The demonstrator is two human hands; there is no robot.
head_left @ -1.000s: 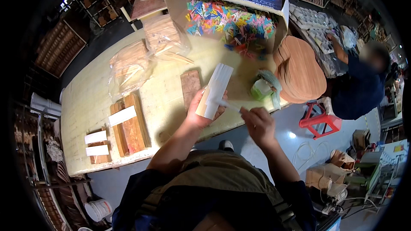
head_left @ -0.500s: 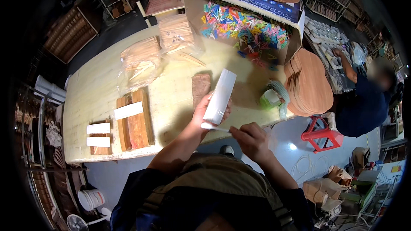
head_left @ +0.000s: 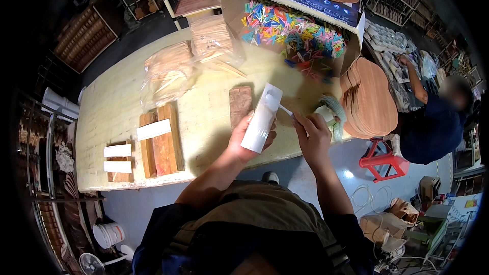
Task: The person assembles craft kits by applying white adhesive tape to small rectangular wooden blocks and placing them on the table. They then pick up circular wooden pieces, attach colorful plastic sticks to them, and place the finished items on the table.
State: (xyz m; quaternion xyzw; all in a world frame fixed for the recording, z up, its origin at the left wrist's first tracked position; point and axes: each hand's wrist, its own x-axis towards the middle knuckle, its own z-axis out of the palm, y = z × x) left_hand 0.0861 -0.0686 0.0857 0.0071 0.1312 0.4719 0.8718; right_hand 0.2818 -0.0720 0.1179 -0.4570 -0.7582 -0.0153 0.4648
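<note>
My left hand [head_left: 240, 141] grips a long white rectangular block [head_left: 260, 122] from below, tilted above the table's near edge. Across its upper part there is a greyish smear. My right hand [head_left: 313, 136] pinches a thin white stick tool [head_left: 286, 110] with a wider rounded tip; whether it is a brush or a spoon I cannot tell. That tip lies against the block's upper face. A flat brown wooden piece [head_left: 240, 103] rests on the table just beyond my left hand. Behind my right hand is a grey-green cloth-like roll [head_left: 333, 109].
Wooden holders [head_left: 176, 142] carry white strips at the left. Bagged wooden sticks [head_left: 210, 38] lie behind. A tipped carton [head_left: 351, 18] spills coloured clips [head_left: 293, 33]. Guitar-shaped wooden plates [head_left: 374, 99] are stacked at the right, near a red stool [head_left: 382, 160] and another person [head_left: 430, 127].
My right hand has moved up and right. The tool's tip has gone from the block's near end to its upper part, where a smear now shows. The block has shifted slightly.
</note>
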